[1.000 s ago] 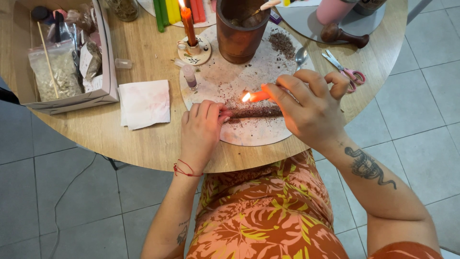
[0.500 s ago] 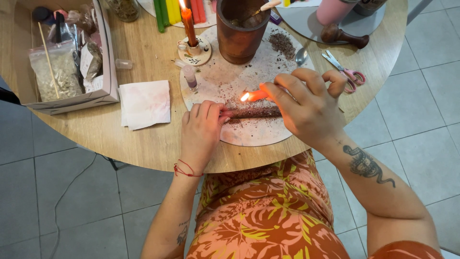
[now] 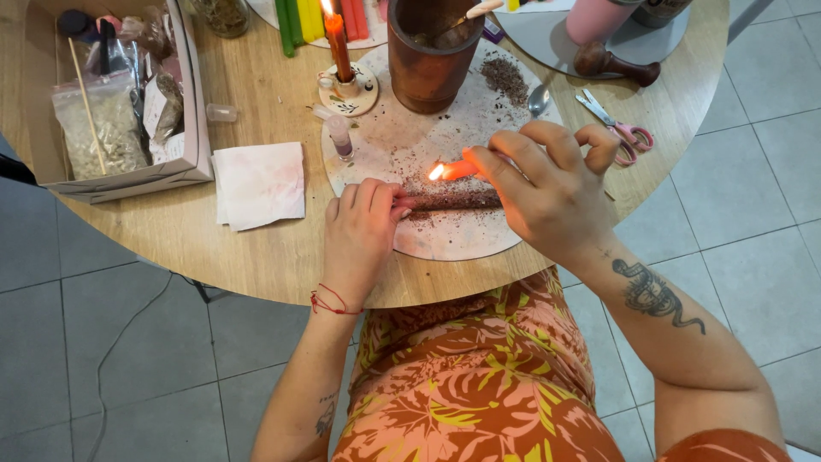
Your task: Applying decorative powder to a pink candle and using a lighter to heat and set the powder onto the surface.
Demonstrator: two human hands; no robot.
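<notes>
- Candle coated in dark crumbs [image 3: 453,202] lies flat across the round pale board [image 3: 410,145], pinned at its 9 o'clock end by your left hand [image 3: 359,233], fingers pressed down on it.
- Your right hand [image 3: 547,192] pinches a short lit orange candle [image 3: 457,169], its flame just above the coated one, toward the 12 o'clock side.
- Compared with a second ago, almost nothing has shifted: flame and both hands sit where they were, so the work on the coated candle looks mid-step, by my judgement.
- Around the board, a brown mortar [image 3: 432,51] stands at 12 o'clock, a spoon [image 3: 539,98] and scissors [image 3: 611,128] at 2 o'clock, a paper napkin [image 3: 259,184] at 9 o'clock.
- All rests on a round wooden table [image 3: 256,257] over a grey tiled floor [image 3: 103,359].
</notes>
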